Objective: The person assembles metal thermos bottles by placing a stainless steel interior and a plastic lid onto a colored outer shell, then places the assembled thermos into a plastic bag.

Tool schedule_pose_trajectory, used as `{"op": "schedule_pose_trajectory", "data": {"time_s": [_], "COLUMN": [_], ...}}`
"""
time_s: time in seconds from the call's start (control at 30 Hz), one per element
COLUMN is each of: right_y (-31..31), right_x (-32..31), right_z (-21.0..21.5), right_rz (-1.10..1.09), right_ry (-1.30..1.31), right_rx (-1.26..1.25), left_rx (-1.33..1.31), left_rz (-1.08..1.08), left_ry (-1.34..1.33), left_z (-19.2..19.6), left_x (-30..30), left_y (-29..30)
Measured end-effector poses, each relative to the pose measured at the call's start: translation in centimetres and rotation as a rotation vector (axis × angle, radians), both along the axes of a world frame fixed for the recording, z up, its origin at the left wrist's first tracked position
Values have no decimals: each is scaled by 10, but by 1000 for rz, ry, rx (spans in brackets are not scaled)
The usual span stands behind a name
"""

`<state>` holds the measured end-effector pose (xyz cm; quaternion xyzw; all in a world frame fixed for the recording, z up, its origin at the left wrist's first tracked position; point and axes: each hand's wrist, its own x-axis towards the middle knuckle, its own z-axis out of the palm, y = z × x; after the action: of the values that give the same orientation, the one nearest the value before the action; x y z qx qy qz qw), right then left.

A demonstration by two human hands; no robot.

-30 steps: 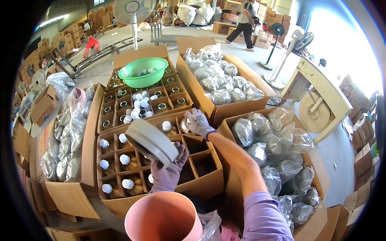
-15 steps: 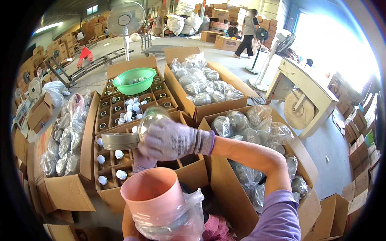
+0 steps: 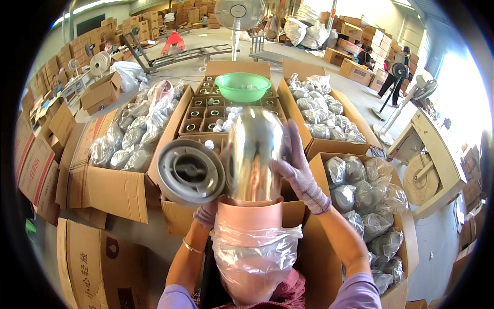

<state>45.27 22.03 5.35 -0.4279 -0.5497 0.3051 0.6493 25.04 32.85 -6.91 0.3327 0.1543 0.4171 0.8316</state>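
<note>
A silvery glass flask liner [image 3: 254, 159] stands upright with its lower end at the mouth of a pink plastic cylinder [image 3: 249, 213], which is loosely wrapped in clear film. My right hand [image 3: 298, 172], in a pale purple glove, grips the liner's right side, thumb across its front and fingers pointing up. A round grey plastic part [image 3: 190, 172] with a stepped hollow centre is held up, tilted, left of the liner. Just below it is my gloved left hand [image 3: 207, 213]; its fingers are hidden behind the grey part and the cylinder, and it appears to hold that part.
Ahead, a divided carton [image 3: 198, 110] holds bottle-like pieces, with a green basin [image 3: 243, 87] on top. Open cartons of film-wrapped parts stand left [image 3: 116, 188], far right [image 3: 321, 144] and near right [image 3: 409, 242]. A fan [image 3: 237, 13] and a bench [image 3: 432, 154] stand beyond.
The liner has moved from above the divided carton to upright over the pink cylinder. The grey part has turned its hollow face toward me. My view has swung left.
</note>
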Motion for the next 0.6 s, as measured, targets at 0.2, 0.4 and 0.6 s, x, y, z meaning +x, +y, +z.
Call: {"op": "schedule_pose_trajectory", "data": {"time_s": [0.2,0.4,0.6], "right_y": [-24,-22,-6], "right_x": [-16,0,-3], "right_z": [-22,-14,6], "right_rz": [231,446,331], "right_ry": [232,28,-896], "right_rx": [-220,-519,-460], "left_rx": [-14,252,531], "left_rz": [-29,-86,65], "left_ry": [89,137,86], "left_z": [-22,16,-3], "left_x": [-51,-57,-56], "left_y": [-50,-75,-47]}}
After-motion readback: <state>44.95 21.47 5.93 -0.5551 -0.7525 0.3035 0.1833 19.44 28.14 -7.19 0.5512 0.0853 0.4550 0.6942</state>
